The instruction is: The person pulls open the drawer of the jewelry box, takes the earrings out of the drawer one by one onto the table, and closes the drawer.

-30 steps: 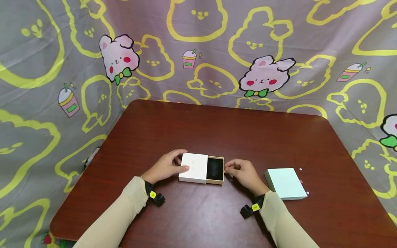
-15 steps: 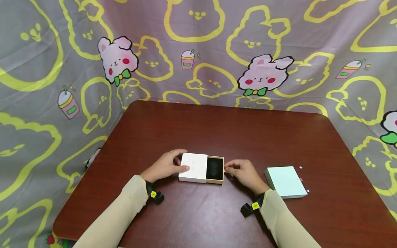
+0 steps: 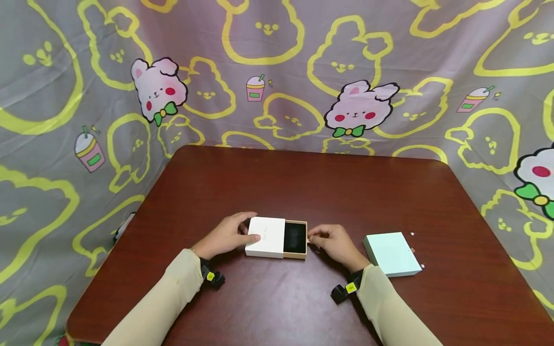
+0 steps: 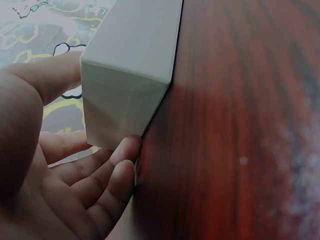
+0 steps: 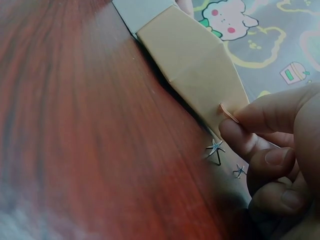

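Note:
A white box sleeve with small print on its lid lies on the table, its tan drawer pulled partway out to the right. Black padding lines the drawer. My left hand grips the sleeve's left end, thumb on top; in the left wrist view its fingers curl around the sleeve. Between thumb and forefinger, my right hand pinches a small ribbon tab on the drawer's end wall. Two silvery starfish stud earrings, one larger in view than the other, lie beneath those fingers.
To the right of my right wrist stands a pale mint box with a short tab on its right side. Two small pearl-like beads lie beside it. A patterned curtain hangs behind the brown table.
The head view has shifted slightly, so the scene sits a little further left. Both hands keep their hold, and the drawer stands out of the sleeve by about the same amount.

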A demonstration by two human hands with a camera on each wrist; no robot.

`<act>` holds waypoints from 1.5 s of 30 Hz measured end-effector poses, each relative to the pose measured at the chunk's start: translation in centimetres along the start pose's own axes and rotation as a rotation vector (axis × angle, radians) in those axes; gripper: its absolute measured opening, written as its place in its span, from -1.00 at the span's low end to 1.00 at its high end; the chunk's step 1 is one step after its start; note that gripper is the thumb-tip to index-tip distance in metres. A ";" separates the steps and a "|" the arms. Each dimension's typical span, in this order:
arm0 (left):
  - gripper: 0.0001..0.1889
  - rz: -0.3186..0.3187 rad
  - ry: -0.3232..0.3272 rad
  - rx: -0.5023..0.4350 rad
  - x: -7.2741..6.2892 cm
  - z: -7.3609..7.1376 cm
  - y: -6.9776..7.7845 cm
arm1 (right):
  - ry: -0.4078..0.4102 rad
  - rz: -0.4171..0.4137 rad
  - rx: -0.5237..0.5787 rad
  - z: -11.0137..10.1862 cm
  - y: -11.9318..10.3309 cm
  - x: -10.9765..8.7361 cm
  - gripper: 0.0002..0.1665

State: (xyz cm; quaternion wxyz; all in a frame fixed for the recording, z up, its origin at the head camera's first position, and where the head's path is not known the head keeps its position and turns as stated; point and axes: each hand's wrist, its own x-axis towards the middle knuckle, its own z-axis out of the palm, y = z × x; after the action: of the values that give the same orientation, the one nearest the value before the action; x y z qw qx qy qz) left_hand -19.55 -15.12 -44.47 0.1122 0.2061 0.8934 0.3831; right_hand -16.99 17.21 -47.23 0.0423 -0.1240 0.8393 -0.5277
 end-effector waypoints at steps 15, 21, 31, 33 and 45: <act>-0.21 0.017 -0.001 0.023 0.0 0.0 0.1 | -0.002 -0.004 -0.018 0.3 -0.1 0.2 -0.91; -0.20 0.014 -0.009 0.011 0.1 0.1 0.5 | -0.008 0.005 -0.008 0.2 -0.1 0.3 -0.90; -0.20 0.000 -0.029 0.026 0.5 0.3 0.9 | -0.010 0.000 0.001 0.0 -0.6 0.2 -0.89; -0.20 -0.002 -0.034 0.031 0.6 0.3 1.1 | -0.009 -0.004 0.002 -0.1 -0.5 0.2 -0.90; -0.20 0.015 -0.039 0.043 0.9 0.8 1.4 | -0.019 0.039 0.001 -0.2 -0.2 0.2 -0.90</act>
State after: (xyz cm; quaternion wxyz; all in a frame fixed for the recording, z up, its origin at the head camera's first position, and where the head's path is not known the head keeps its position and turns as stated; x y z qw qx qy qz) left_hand -19.70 -13.33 -44.01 0.1220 0.2225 0.8976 0.3604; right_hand -17.19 17.30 -46.92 0.0604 -0.1128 0.8407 -0.5262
